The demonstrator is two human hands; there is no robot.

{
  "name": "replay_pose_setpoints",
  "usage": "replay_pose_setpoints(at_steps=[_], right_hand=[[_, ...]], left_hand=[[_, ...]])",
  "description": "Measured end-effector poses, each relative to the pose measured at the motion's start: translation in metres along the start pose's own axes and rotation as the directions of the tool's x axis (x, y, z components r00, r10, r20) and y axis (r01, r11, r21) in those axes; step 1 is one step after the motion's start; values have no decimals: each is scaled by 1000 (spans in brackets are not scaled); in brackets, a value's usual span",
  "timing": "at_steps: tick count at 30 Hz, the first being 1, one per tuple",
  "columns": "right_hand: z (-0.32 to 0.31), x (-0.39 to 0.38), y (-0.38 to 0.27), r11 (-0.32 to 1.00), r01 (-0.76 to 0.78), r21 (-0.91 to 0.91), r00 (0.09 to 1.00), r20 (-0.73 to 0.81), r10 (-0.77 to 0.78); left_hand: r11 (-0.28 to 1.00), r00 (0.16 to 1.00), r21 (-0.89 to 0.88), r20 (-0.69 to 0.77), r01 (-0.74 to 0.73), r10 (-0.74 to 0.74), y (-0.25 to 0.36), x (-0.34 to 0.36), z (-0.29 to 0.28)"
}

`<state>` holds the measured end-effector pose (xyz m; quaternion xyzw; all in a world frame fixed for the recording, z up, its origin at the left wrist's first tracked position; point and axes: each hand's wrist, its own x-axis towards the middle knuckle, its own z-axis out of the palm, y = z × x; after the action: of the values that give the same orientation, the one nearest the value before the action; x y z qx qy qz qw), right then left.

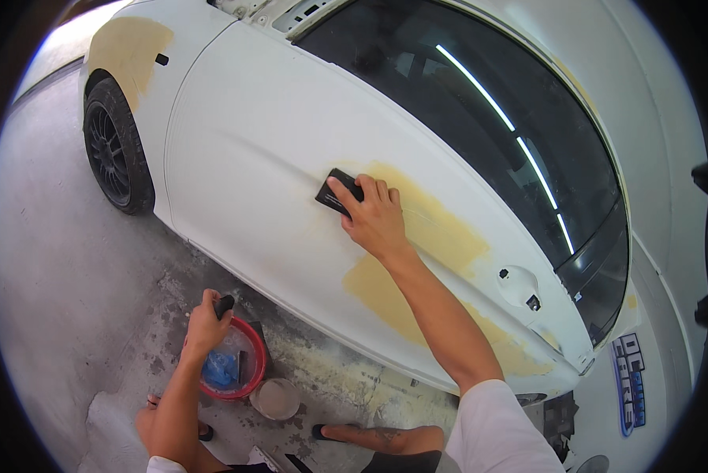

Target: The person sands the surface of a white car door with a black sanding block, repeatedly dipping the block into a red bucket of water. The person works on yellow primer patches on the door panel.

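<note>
My right hand (379, 221) grips a black sanding block (328, 199) and presses it flat on the white car door (251, 189). The block lies at the front end of a yellowish filler patch (437, 229), and a second such patch (381, 303) spreads lower on the door. Lower left, my left hand (204, 325) is closed round a small black piece (225, 305), its kind partly hidden by the fingers. That hand hangs over the edge of a red bucket (259, 361), which holds cloudy water and something blue and crumpled (221, 368).
A round beige container (277, 399) stands against the bucket on the stained concrete floor (133, 315). The front wheel (111, 154) is at the left, below a fender with another filler patch (133, 55). Dark side windows (464, 118) run above the door; a sign (630, 386) is at right.
</note>
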<state>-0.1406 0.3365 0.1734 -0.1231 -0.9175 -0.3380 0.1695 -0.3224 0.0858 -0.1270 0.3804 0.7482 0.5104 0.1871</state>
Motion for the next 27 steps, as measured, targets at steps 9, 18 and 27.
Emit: replay_pose_setpoints(at_steps=[9,18,27], right_hand=[[-33,-167,92,960,-214,-180,976,-77,203],[2,-72,58,981,-123,-150,985,-136,103],[35,-46,40,988,-108,-111,965,-252,77]], left_hand=[[995,995,-13,-14,95,-95,-9,-30,-54],[994,996,69,26,82,-84,5,-7,-16],[995,994,-13,-56,94,-95,-2,-4,-19]])
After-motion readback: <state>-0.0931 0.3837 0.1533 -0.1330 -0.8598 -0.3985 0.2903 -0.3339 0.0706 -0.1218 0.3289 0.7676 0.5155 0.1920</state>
